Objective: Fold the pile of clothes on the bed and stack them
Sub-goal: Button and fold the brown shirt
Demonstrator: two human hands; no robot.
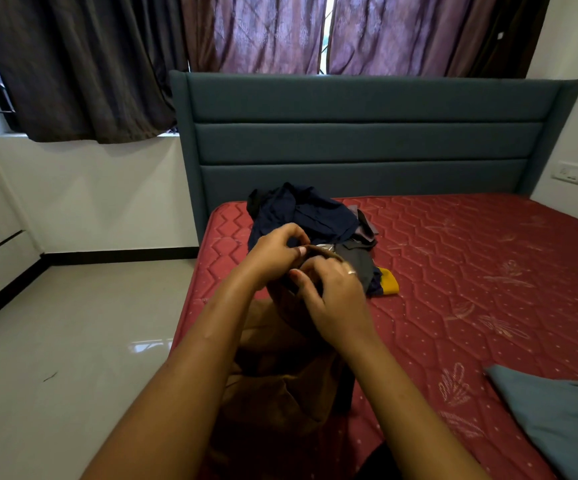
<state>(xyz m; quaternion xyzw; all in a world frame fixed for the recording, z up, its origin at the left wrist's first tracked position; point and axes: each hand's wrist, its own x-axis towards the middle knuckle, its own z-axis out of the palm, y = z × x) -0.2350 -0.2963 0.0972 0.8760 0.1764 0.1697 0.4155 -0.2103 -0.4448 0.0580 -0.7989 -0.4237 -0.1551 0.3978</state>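
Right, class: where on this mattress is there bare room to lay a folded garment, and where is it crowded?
Bare: the wide stretch of mattress right of the pile of clothes, bordered by the headboard behind and the grey-blue cloth in front. Crowded: the left edge, where the pile, the left hand, the right hand and the brown garment they grip meet.

The red mattress (471,271) bore a pile of clothes (308,216) far left and, near right, perhaps a folded grey-blue cloth (557,420).

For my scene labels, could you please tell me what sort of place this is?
Most likely a home bedroom: a red quilted mattress against a padded teal headboard, and curtains behind it.
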